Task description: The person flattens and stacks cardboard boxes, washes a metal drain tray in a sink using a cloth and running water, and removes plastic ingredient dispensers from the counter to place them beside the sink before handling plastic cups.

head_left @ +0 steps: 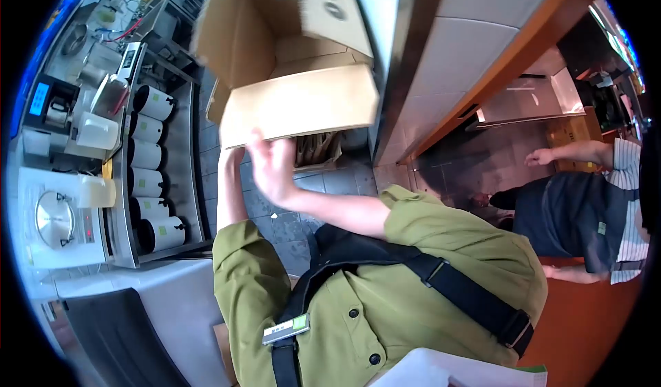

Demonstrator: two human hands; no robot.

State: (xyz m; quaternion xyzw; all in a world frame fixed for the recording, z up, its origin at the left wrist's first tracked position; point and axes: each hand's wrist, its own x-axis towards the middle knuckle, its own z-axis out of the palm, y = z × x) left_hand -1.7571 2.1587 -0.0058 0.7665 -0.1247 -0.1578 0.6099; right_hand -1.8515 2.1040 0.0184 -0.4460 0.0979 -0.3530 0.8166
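An open cardboard box (303,101) is tilted toward me at the upper middle, its near flap angled down and its inside bare where I can see it. My right hand (274,170) reaches across to the flap's lower edge. Its fingers, slightly smeared, are bent at that edge, with one digit overlapping the front. My left hand (233,158) goes up behind the left end of the same flap; the wrist shows but the fingers are hidden. Below the flap, a second open box (318,166) with brown paper items inside is partly covered.
Left, a metal rack (200,201) holds several white canisters (146,154) with black rims. Beside it a counter carries a steel lidded pot (55,220) and plastic jugs (96,131). A tiled wall (475,36) stands right of the box. Another person (571,211) in a dark apron is at far right.
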